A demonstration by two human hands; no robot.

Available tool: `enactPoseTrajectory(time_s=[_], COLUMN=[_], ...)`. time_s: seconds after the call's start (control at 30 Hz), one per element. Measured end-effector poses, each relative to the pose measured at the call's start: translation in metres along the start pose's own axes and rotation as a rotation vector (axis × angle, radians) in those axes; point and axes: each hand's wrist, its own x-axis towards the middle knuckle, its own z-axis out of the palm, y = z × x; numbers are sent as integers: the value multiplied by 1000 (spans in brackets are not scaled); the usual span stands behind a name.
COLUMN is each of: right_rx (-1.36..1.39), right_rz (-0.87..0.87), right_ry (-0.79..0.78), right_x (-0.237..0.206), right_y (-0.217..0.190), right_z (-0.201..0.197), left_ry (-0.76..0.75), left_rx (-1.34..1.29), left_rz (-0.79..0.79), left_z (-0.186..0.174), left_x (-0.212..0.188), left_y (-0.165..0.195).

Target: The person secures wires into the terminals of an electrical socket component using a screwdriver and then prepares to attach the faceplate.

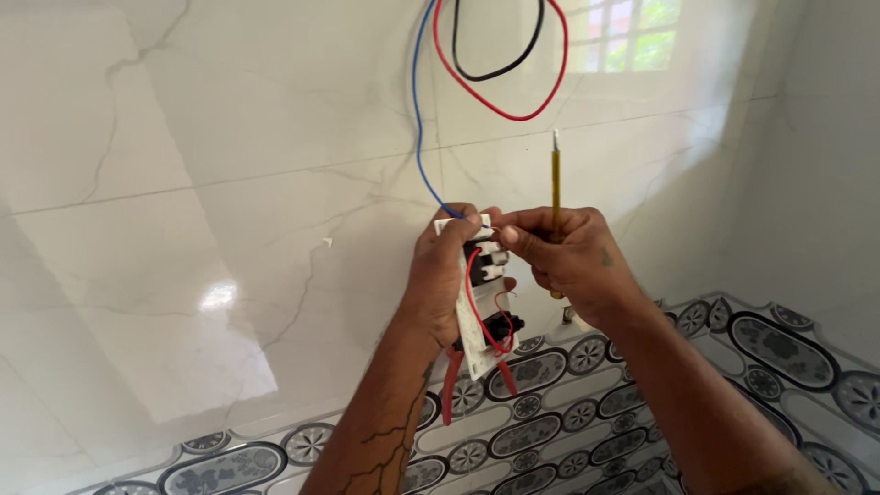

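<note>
A white rectangular plastic switch plate (474, 316) is held up in front of a glossy white marble-look tiled wall (183, 183) by two bare hands.

One switch plate, one slim yellow-handled tester screwdriver (555, 197), one pair of red-handled pliers (451, 385) and three long wires are counted: one blue wire (417, 119), one red wire (500, 108) and one black wire (500, 69), all hanging from above; short red leads are also seen on the plate's back. The plate is clasped from the side by the left hand (445, 280), whose grip is closed around it together with the pliers' handles below. The right hand's (573, 257) grip is closed on the screwdriver, held upright, while its fingertips are pinched at the plate's top terminals. A patterned tile band (568, 412) is seen below.
</note>
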Motion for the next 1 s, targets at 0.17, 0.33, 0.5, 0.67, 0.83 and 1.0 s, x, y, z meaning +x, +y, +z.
enactPoseTrajectory(time_s=[0.17,0.33,0.5,0.67,0.83,1.0], right_rx=[-130,-152,-208,-197,-305,-384], right_rz=[-150,-187,-21,-166,-405,-361], right_ry=[62,60,23,50,173,261], right_x=[-3,-2,3,0,-4,-2], right_y=[7,5,-6,-4,2,2], right_z=[2,1,-4,0,10,19], left_ry=[-10,-34,-74,-133,-104,-147], left_rx=[-4,-14,-22,-59,-56,-39], left_rz=[-28,-42,-48,-40,-87,-94], left_z=[-1,-2,-3,-2,-1,-1], left_x=[0,0,-2,-4,-7,-9], left_y=[-5,-8,-8,-7,-5,-6])
